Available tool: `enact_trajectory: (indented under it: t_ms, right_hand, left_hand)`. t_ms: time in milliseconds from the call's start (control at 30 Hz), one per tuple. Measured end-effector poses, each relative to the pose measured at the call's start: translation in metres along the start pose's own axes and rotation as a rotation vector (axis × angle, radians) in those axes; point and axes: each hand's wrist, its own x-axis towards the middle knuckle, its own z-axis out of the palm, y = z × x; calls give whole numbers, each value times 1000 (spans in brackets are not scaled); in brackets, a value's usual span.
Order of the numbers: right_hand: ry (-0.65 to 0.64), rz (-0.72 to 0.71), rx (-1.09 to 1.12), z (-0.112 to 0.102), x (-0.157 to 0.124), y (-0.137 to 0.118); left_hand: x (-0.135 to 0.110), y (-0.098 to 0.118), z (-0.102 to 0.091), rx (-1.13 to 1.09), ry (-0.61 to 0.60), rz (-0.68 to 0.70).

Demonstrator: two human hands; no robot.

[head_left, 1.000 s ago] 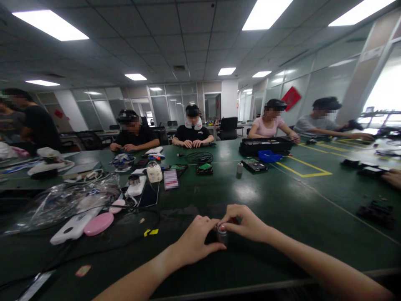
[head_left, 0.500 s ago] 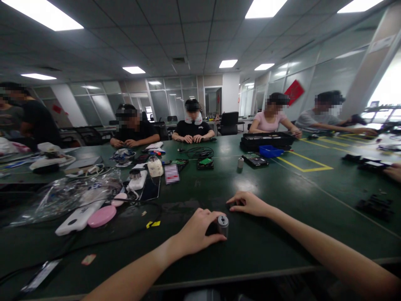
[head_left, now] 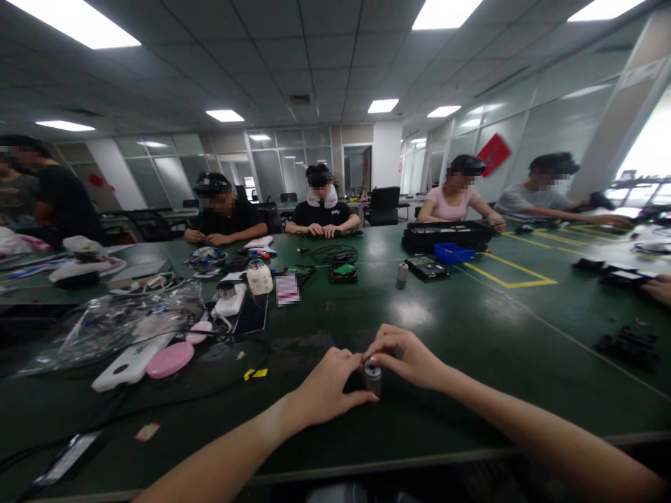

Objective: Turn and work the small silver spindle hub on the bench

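- Head view: the left hand (head_left: 328, 388) is resting on the green table (head_left: 472, 363) near its front edge. Its fingers are curling around the side of a small metal cylinder (head_left: 372, 378) and its thumb is pressing along the base.
- The cylinder is standing upright on the table between the two hands, right in front of the person.
- The right hand (head_left: 412, 360) is coming in from the other side, its thumb and forefinger pinching together on the cylinder's top. What sits under those fingertips is hidden.
- Judging by the sheen, the cylinder is looking rigid, smooth and rather slippery, light enough for a fingertip grip. The round side wall is looking like the surest place to take hold, with the top rim left for finer pinching.
- To the left, a pink round case (head_left: 170, 360) and a white device (head_left: 128, 367) are lying beside a crumpled plastic bag (head_left: 105, 325). Yellow tape scraps (head_left: 254, 374) are lying nearer the hands.
- Farther off, a second small cylinder (head_left: 402, 272) is standing near a blue bin (head_left: 453, 253), and other people are sitting around the far side.
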Motion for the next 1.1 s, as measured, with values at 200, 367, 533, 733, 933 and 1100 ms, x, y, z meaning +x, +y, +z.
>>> enact_trajectory:
  t_ms: [200,367,533,733,933,1100]
  right_hand:
    - [-16,-56,-13,-1,-3,-1]
    - [-32,-76,-52,0,-2,0]
    - [-24,-59,-55,-2,-1,2]
    - [-45,-44,-14,-3,-1,5]
    - [42,-15,-28,-7,3,8]
    - [98,89,-108,-19,7,48]
  left_hand:
    - [0,3,-2,2,-14,12]
    - [1,3,-1,5,-11,14]
    - [0,1,0,5,-9,15]
    - [0,1,-1,3,-9,16]
    - [0,1,0,3,-1,0]
    - [-1,4,-3,-21,-6,11]
